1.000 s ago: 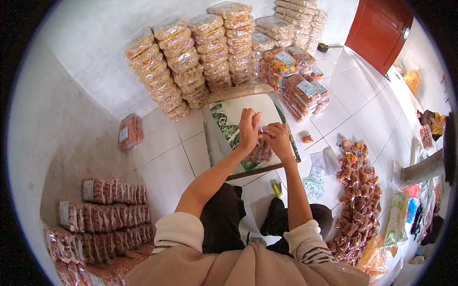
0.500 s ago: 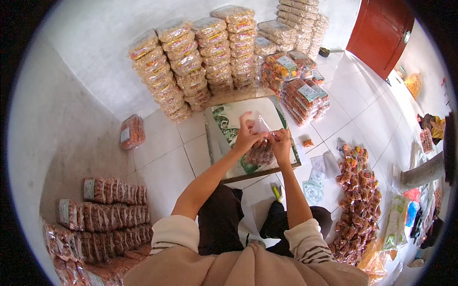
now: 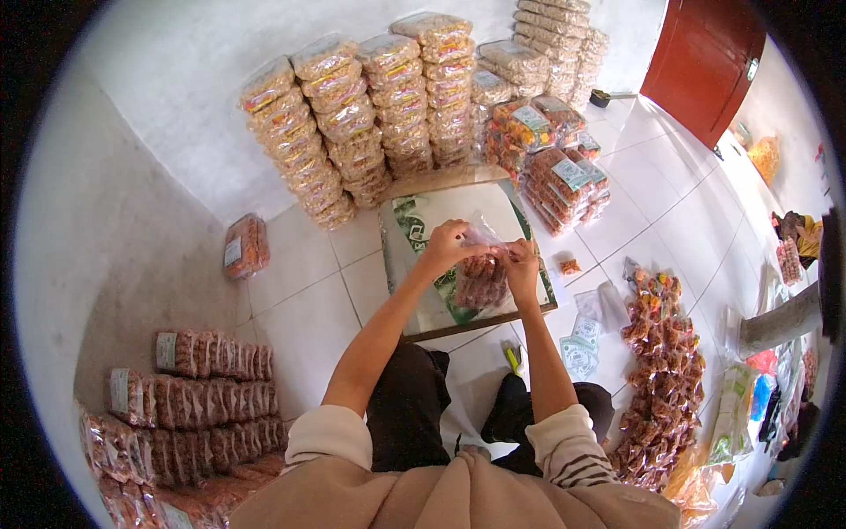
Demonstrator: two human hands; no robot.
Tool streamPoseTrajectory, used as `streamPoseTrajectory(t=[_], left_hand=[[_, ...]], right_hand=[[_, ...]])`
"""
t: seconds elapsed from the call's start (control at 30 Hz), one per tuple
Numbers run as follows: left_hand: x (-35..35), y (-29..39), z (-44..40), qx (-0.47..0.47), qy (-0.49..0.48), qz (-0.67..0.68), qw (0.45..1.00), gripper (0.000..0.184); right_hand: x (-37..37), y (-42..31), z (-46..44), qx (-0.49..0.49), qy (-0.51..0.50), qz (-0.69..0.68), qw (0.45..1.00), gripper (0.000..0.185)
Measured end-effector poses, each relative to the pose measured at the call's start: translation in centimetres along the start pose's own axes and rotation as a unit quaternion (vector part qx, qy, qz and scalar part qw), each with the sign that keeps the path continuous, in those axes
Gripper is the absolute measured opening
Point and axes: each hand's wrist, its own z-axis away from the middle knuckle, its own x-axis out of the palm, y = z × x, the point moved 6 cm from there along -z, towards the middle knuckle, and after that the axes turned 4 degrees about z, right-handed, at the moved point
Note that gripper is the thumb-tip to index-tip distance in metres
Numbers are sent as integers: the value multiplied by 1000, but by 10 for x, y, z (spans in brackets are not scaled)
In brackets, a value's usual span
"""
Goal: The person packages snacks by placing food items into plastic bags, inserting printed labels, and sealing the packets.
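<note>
A clear plastic bag (image 3: 482, 286) filled with reddish-brown snack packs lies on the low table (image 3: 451, 199), its loose top pointing away from me. My left hand (image 3: 447, 245) pinches the left side of the bag's top. On the other side, my right hand (image 3: 522, 261) has its fingers closed on the gathered plastic. The bag's neck is bunched between the two hands. The exact fingertip hold is partly hidden.
Tall stacks of bagged snacks (image 3: 361, 115) stand behind the table. Labelled packs (image 3: 564, 181) are piled at the back right. Small brown packets (image 3: 661, 388) spread over the floor at right, near loose labels (image 3: 579, 351). Rows of filled bags (image 3: 211, 392) lie at left.
My left hand has lowered, its raised fingers folding down onto the bag's top. The plastic top now sits flatter and more bunched. My right hand has barely moved.
</note>
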Motion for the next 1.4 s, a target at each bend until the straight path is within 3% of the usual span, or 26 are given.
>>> streamPoseTrajectory(t=[0.1,0.27,0.33,0.4,0.6,0.77,0.97,1.03,1.07,1.17,1.23,1.4], left_hand=[[0,-7,0,-76,-35,19,996,40],[2,-10,2,-116,-72,40,990,39],[5,-12,2,-120,-72,63,988,41],[7,-12,3,-113,-55,136,983,39],[5,-13,4,-87,16,61,994,30],[-6,-9,9,-106,66,93,988,26],[-5,-3,10,-74,91,88,989,25],[-5,-9,10,-63,101,92,989,25],[-5,-13,10,-62,102,82,989,25],[-4,-11,8,-64,91,85,990,25],[-5,-8,8,-69,80,97,990,26],[-6,-8,6,-82,68,95,990,26]], right_hand=[[4,7,0,0,-15,-12,1000,12],[3,5,-2,32,-20,-20,999,16],[1,-3,-5,20,-40,40,998,18],[1,-3,-5,22,-31,32,999,18],[-6,-6,-6,25,-32,22,999,18],[-13,-10,-11,-27,-87,22,996,16],[-12,0,-5,62,-16,45,997,12],[-15,-16,-8,-58,0,113,992,11],[-14,-18,-9,-59,1,113,992,11],[-8,-23,-15,-66,-51,87,993,13],[-2,-14,-22,0,-111,64,992,15],[8,-17,-29,-44,-163,144,975,14]])
